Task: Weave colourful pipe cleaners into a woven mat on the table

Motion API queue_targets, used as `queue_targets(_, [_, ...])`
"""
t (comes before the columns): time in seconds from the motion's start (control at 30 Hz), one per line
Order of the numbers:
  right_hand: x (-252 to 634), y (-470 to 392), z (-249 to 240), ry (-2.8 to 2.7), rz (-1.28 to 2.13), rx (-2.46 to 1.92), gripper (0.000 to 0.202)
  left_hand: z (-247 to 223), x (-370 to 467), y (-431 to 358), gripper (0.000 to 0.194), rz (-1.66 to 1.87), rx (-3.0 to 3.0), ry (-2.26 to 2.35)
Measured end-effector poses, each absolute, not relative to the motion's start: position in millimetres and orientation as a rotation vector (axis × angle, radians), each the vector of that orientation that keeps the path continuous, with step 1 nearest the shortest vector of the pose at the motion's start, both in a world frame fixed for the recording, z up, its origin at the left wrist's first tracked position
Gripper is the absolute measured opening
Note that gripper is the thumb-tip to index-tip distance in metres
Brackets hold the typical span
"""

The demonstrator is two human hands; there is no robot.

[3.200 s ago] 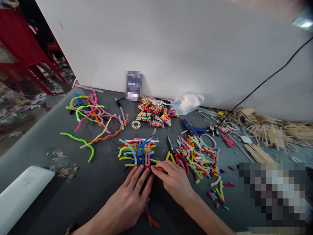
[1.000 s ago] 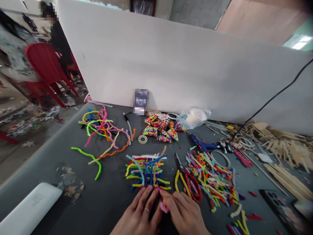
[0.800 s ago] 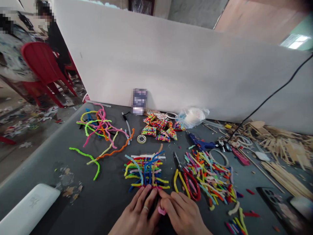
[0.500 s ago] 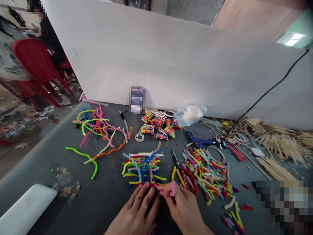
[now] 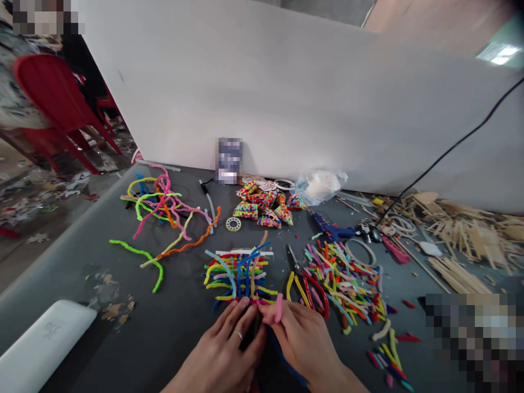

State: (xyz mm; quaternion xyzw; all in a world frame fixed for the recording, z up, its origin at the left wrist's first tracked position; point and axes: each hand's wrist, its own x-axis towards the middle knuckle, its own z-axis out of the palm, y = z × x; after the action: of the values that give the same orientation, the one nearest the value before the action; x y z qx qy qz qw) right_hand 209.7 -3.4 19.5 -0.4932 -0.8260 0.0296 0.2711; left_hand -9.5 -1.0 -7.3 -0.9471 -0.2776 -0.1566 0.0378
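A small woven piece of multicoloured pipe cleaners (image 5: 241, 275) lies in front of me, strips crossing side to side and blue, light blue and tan strands running away from me. My left hand (image 5: 225, 346), a ring on one finger, grips its near edge with fingertips pressed on it. Against that same edge, my right hand (image 5: 305, 338) pinches a pink pipe cleaner (image 5: 279, 307), whose end sticks up over the fingers. A dark blue strand (image 5: 289, 363) shows below my right hand. My palms hide the nearest part of the weave.
Scissors (image 5: 295, 262) and yellow-and-red-handled tools lie beside cut pipe cleaner pieces (image 5: 344, 284) at the right. Long pipe cleaners (image 5: 164, 202) sit left, beaded-looking colourful pieces (image 5: 264, 204) at the back. A glue gun (image 5: 331, 229), wooden sticks (image 5: 458, 273) and a white power bank (image 5: 49, 344) are around.
The pink pipe cleaner's raised end has shifted left and stands more upright. My right fingers have moved slightly closer to my left. More of the dark blue strand shows under my right hand.
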Motion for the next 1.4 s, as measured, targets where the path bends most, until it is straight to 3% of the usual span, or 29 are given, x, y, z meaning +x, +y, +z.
queue_targets(0.17, [211.2, -1.2, 23.5, -2.316, 0.152, -1.345, 0.014, 0.1, -10.5, -0.2, 0.048, -0.538, -2.964, -0.895])
queue_targets(0.47, [202.0, -15.0, 29.7, -2.571, -0.288, -1.105, 0.023, 2.5, -8.9, 0.7, 0.043, -0.623, -2.94, -0.908])
queue_targets(0.77, [206.2, -38.1, 12.6, -2.408, 0.21, -1.4, 0.022, 9.3, -6.8, 0.0, 0.071, -0.444, -2.984, -0.912])
queue_targets(1.17, [211.1, -46.6, 9.1, -2.248, 0.002, -1.456, 0.039, 0.9, -11.9, -1.7, 0.068, -0.407, -2.968, -0.93])
queue_targets(1.4, [210.6, -51.0, 12.6, -2.226, 0.212, -1.45, 0.038, -0.9, -9.1, -4.2, 0.061, -0.359, -2.955, -0.933])
